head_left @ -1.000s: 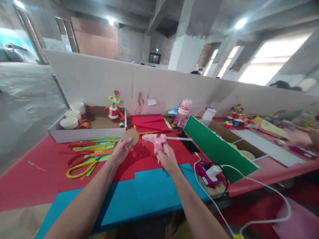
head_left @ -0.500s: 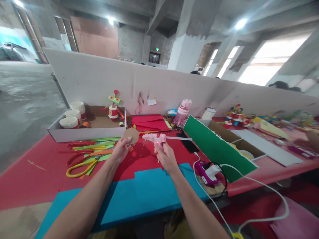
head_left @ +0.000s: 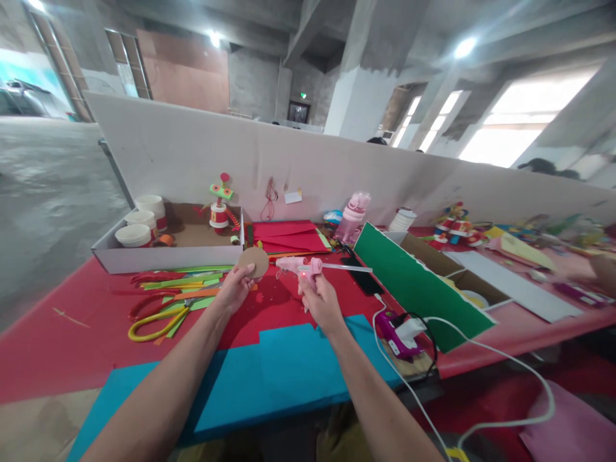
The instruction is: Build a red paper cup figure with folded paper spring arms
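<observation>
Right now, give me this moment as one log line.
left hand: holds cardboard disc | right hand: holds pink glue gun | nozzle: toward disc | glue stick: protrudes behind

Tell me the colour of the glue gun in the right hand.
Light pink; the head view shows the glue gun best.

Can read no word, number or brand anywhere. Can make out a lit green sign (head_left: 303,95) above the dark doorway (head_left: 299,113) at the back, too small to decipher. Can see a pale label (head_left: 303,269) on the side of the pink glue gun (head_left: 287,264), likewise too tiny to read. Can also spot a mark on the red-and-white cup (head_left: 219,215) of the toy figure (head_left: 221,192) and a card (head_left: 292,197) on the white partition (head_left: 206,144), both illegible.
</observation>
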`<state>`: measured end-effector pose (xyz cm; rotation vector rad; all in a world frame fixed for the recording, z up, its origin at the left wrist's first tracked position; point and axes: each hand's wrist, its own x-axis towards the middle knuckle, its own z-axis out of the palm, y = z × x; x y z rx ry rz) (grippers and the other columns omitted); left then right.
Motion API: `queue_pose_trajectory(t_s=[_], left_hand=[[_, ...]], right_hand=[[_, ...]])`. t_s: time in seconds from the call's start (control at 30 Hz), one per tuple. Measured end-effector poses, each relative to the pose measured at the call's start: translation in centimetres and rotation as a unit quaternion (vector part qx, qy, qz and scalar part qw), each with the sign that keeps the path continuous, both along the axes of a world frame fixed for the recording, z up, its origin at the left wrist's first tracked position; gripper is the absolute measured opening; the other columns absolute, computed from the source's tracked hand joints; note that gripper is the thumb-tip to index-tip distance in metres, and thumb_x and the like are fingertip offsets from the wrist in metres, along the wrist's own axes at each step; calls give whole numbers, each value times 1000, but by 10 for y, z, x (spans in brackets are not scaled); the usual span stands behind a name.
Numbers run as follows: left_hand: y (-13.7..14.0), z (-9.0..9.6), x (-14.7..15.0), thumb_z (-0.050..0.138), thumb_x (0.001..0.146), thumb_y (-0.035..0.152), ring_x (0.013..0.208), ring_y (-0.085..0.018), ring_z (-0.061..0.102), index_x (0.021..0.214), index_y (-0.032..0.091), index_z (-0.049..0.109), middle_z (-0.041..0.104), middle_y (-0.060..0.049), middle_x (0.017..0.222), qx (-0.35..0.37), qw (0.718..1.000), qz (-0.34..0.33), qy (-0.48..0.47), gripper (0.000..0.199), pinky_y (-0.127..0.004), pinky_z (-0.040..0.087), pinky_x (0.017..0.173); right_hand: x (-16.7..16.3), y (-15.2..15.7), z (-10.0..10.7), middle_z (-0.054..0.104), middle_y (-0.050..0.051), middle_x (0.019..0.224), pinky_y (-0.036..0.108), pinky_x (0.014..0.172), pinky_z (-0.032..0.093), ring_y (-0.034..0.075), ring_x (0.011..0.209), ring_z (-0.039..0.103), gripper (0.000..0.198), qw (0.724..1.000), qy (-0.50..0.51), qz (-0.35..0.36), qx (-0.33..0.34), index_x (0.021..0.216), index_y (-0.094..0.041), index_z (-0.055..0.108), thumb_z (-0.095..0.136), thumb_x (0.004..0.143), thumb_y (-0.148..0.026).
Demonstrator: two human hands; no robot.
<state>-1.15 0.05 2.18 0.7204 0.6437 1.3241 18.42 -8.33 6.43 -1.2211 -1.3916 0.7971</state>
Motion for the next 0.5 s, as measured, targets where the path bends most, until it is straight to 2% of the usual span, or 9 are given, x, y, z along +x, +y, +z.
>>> queue_pose_trajectory(t_s=[0.33, 0.5], left_hand=[[1, -2, 0, 78, 64, 27, 74, -15, 66, 99, 14, 61, 71, -5, 91, 5, 1000, 2, 7, 41, -27, 52, 71], [1, -2, 0, 77, 64, 25, 75, -16, 67, 100, 14, 61, 71, -6, 93, 5, 1000, 4, 1, 41, -28, 52, 72]], right_hand=[[-2, -1, 4, 51, -5, 57, 20, 36, 36, 8, 37, 43, 36, 1000, 11, 1, -6, 91, -20, 53, 52, 86, -55], [-1, -2, 1, 53, -4, 61, 20, 35, 36, 8, 37, 42, 36, 1000, 16, 5, -4, 93, -20, 53, 52, 87, -55]])
